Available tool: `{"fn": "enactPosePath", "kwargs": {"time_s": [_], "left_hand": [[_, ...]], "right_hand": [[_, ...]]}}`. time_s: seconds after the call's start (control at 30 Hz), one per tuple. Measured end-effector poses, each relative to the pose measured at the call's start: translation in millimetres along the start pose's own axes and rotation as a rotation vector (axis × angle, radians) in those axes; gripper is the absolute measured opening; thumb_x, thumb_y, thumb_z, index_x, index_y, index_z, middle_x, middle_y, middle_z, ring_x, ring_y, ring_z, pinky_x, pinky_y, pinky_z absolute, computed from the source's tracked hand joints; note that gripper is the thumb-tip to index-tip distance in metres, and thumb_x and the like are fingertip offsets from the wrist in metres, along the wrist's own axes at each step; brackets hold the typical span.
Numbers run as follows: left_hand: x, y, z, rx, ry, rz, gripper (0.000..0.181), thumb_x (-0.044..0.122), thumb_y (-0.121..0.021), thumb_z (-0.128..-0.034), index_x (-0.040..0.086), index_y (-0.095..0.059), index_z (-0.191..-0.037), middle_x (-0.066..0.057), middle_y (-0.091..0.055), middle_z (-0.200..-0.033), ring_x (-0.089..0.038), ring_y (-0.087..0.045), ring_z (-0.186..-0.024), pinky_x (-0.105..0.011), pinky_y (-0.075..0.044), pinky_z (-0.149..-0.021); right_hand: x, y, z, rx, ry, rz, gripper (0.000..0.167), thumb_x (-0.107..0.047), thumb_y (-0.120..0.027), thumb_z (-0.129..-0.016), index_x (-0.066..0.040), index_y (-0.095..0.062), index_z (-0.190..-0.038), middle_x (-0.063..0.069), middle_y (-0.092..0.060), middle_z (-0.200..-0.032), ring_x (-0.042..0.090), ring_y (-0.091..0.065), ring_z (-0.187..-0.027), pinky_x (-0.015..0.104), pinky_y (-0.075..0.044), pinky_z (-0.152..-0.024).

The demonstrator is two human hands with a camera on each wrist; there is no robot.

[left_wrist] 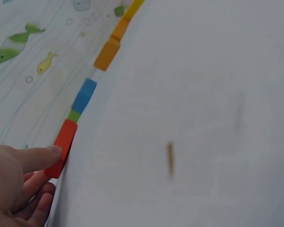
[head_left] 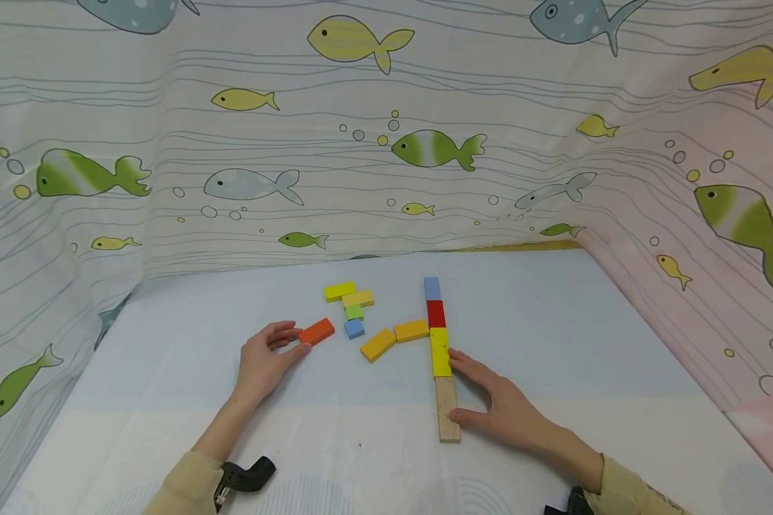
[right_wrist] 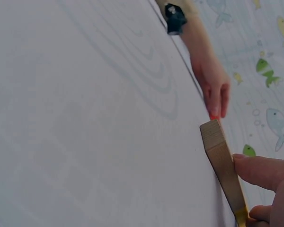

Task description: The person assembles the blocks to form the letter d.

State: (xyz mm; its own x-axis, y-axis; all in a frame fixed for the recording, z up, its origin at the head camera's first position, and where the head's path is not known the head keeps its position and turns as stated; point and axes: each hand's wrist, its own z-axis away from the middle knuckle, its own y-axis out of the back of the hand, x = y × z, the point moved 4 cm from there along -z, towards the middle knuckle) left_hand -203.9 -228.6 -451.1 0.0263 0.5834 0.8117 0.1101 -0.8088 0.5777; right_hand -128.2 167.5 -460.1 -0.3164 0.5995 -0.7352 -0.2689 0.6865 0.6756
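Note:
At the left of the blocks, my left hand (head_left: 266, 360) pinches one end of an orange-red block (head_left: 317, 332) between thumb and fingers. My right hand (head_left: 507, 405) touches the right side of a straight row of blocks. Its thumb lies against the plain wooden block (head_left: 447, 411), and a finger reaches the yellow block (head_left: 439, 352) above it. Farther along that row come a red block (head_left: 436, 314) and a light blue block (head_left: 431, 289). In the left wrist view, the thumb presses the orange-red block (left_wrist: 63, 145) near its end.
Between the hands, two orange-yellow blocks (head_left: 378, 345) form a bent line reaching the row. Behind them sit a small blue block (head_left: 355, 328), a green block (head_left: 353, 312) and two yellow blocks (head_left: 340, 291). A fish-patterned cloth (head_left: 335, 143) hangs around the white-blue table surface (head_left: 528, 322).

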Motion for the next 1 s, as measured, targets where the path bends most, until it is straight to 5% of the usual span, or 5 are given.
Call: {"fn": "enactPosePath", "kwargs": {"time_s": [0.47, 0.73, 1.0], "left_hand": [[4.7, -0.7, 14.7, -0.025, -0.017, -0.001, 0.052, 0.022, -0.080, -0.0862, 0.005, -0.061, -0.132, -0.011, -0.072, -0.117, -0.026, -0.066, -0.110, -0.041, -0.052, -0.099], [6.0, -0.9, 26.5, -0.021, -0.051, -0.051, 0.052, 0.022, -0.082, -0.0843, 0.007, -0.062, -0.130, -0.005, -0.074, -0.114, -0.023, -0.067, -0.106, -0.029, -0.053, -0.094], [7.2, -5.2, 37.5, -0.035, -0.053, -0.056, 0.052, 0.024, -0.082, -0.0838, 0.010, -0.063, -0.130, -0.001, -0.074, -0.112, -0.020, -0.067, -0.105, -0.035, -0.051, -0.096]], "right_hand": [[1, -1, 0.0, 0.002, 0.003, 0.001, 0.081, -0.054, -0.073, -0.085, -0.027, -0.040, -0.154, -0.014, -0.030, -0.162, 0.019, -0.030, -0.150, 0.059, -0.033, -0.115], [1, -1, 0.1, 0.001, 0.002, 0.013, 0.080, -0.054, -0.072, -0.086, -0.026, -0.040, -0.154, -0.011, -0.031, -0.162, 0.024, -0.032, -0.149, 0.062, -0.034, -0.114], [2, -1, -0.3, -0.003, -0.015, 0.007, 0.081, -0.055, -0.073, -0.085, -0.028, -0.040, -0.154, -0.015, -0.030, -0.161, 0.020, -0.031, -0.149, 0.059, -0.033, -0.115]]}}
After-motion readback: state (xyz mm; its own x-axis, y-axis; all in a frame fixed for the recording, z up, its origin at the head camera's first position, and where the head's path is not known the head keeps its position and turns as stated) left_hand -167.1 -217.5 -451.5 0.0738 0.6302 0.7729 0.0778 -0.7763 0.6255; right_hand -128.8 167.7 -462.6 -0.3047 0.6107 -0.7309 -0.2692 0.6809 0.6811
